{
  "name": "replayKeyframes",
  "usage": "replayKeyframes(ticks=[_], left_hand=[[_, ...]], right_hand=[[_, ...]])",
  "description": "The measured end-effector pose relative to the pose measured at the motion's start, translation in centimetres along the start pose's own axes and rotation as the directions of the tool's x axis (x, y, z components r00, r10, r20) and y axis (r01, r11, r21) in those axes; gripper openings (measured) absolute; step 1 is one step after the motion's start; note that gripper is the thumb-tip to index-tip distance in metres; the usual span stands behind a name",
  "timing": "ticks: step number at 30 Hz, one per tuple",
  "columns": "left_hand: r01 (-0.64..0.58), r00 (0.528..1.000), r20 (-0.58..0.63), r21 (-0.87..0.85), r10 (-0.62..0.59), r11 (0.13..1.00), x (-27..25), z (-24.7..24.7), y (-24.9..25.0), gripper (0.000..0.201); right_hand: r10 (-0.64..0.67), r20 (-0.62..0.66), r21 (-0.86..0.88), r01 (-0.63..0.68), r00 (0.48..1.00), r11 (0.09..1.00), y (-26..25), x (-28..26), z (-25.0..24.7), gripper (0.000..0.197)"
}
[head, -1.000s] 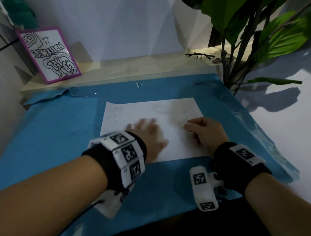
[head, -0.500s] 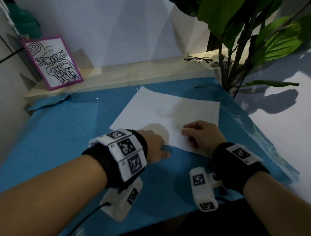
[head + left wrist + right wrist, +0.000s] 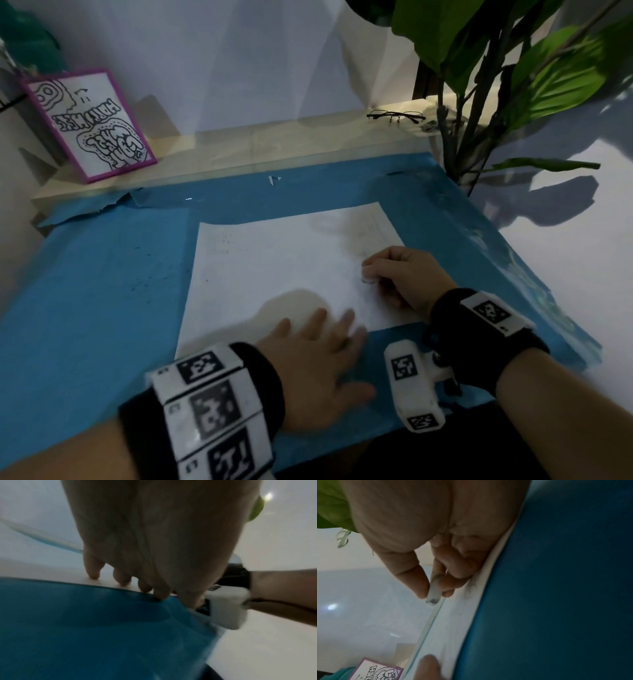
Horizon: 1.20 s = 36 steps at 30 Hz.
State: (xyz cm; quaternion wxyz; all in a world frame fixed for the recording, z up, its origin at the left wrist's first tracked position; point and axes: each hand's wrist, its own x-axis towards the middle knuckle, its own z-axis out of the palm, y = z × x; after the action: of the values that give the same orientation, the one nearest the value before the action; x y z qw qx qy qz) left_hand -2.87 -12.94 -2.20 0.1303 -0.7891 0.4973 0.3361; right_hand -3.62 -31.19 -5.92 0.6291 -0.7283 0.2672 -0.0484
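Paper (image 3: 274, 267) on mat (image 3: 102, 291); glasses (image 3: 395, 115) behind right, framed picture (image 3: 90, 125) behind left.

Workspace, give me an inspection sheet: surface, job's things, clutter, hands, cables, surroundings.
Surface: blue cover, torn at its far left edge.
Job's things: white paper sheet lying flat; small smudged eraser.
Clutter: eyeglasses and framed drawing on the back ledge; white scrap on the cover.
Hands: left hand flat, fingertips on the sheet's near edge; right hand, on the sheet's right side, pinches the eraser.
Cables: nothing seen.
Surroundings: leafy plant at right; white wall behind.
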Motion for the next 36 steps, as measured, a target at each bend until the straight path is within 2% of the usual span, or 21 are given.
replayKeyframes(ticks=[2, 3, 4, 5, 6, 7, 8, 9, 11, 12, 14, 18, 22, 26, 30, 34, 36], left_hand=[[-0.190, 0.981, 0.038, -0.037, 0.191, 0.981, -1.1, -0.9, 1.3, 0.056], [-0.236, 0.972, -0.028, -0.110, 0.235, 0.965, -1.4, -1.5, 1.7, 0.052], [-0.235, 0.969, -0.128, -0.185, 0.213, 0.954, -1.5, -2.1, 1.6, 0.051], [-0.192, 0.956, -0.259, -0.206, 0.135, 0.960, -1.1, -2.8, 0.9, 0.050], [-0.126, 0.915, -0.402, -0.186, 0.041, 0.974, -0.6, -3.7, 0.0, 0.048], [-0.070, 0.850, -0.526, -0.170, -0.030, 0.983, 0.2, -4.4, -1.2, 0.043], [-0.038, 0.804, -0.589, -0.189, -0.082, 0.981, 1.0, -5.0, -2.4, 0.036], [0.000, 0.810, -0.573, -0.212, -0.124, 0.977, 1.9, -5.2, -3.6, 0.038], [0.107, 0.921, -0.349, -0.197, -0.172, 0.975, 3.7, -5.0, -5.0, 0.072], [0.142, 0.957, -0.230, -0.164, -0.177, 0.976, 4.4, -4.7, -5.2, 0.086], [0.164, 0.977, -0.118, -0.126, -0.178, 0.978, 5.1, -4.5, -5.3, 0.099], [0.197, 0.977, -0.062, -0.125, -0.206, 0.972, 5.0, -4.9, -5.3, 0.108], [0.213, 0.975, -0.043, -0.106, -0.218, 0.971, 5.0, -5.0, -5.2, 0.111], [0.219, 0.973, -0.056, -0.100, -0.225, 0.971, 5.2, -4.9, -5.3, 0.110], [0.235, 0.971, -0.038, -0.033, -0.236, 0.972, 5.1, -5.2, -4.8, 0.111], [0.232, 0.972, -0.049, 0.009, -0.231, 0.973, 5.1, -5.0, -4.9, 0.115], [0.242, 0.970, -0.046, 0.052, -0.240, 0.969, 5.0, -5.0, -4.5, 0.116]], right_hand=[[0.004, 0.013, -0.007, -0.004, 1.000, 1.000, -0.1, -0.1, 0.1, 0.012], [0.004, 0.014, -0.007, -0.004, 1.000, 1.000, -0.1, -0.2, 0.2, 0.012], [0.002, 0.011, -0.005, -0.002, 1.000, 1.000, 0.0, -0.3, 0.2, 0.013], [-0.002, 0.007, -0.003, 0.002, 1.000, 1.000, 0.0, -0.4, 0.2, 0.012], [-0.009, 0.003, -0.005, 0.009, 1.000, 1.000, 0.1, -0.5, 0.3, 0.011], [-0.014, 0.003, -0.011, 0.014, 1.000, 1.000, 0.1, -0.5, 0.4, 0.011], [-0.014, 0.003, -0.024, 0.014, 1.000, 1.000, 0.1, -0.6, 0.5, 0.011], [-0.011, 0.004, -0.045, 0.011, 1.000, 0.999, 0.1, -0.7, 0.6, 0.012], [-0.012, 0.008, -0.106, 0.013, 1.000, 0.994, 0.0, -0.8, 0.7, 0.012], [-0.019, 0.010, -0.140, 0.020, 1.000, 0.990, -0.1, -0.9, 0.6, 0.012], [-0.049, 0.015, -0.204, 0.051, 0.999, 0.978, -0.2, -1.0, 0.6, 0.011], [-0.114, 0.078, -0.334, 0.134, 0.990, 0.933, -0.6, -1.5, 0.8, 0.008], [-0.020, 0.226, -0.480, 0.129, 0.974, 0.868, -1.8, -1.5, 0.4, 0.008], [-0.088, 0.165, -0.473, 0.157, 0.982, 0.867, -2.1, -1.2, 0.8, 0.007], [0.020, 0.282, -0.576, 0.152, 0.959, 0.803, -2.5, -1.7, 0.4, 0.015], [-0.059, 0.182, -0.476, 0.140, 0.982, 0.868, -2.3, -1.3, 0.7, 0.007], [-0.060, 0.204, -0.514, 0.159, 0.977, 0.843, -2.1, -1.5, 0.5, 0.014]])
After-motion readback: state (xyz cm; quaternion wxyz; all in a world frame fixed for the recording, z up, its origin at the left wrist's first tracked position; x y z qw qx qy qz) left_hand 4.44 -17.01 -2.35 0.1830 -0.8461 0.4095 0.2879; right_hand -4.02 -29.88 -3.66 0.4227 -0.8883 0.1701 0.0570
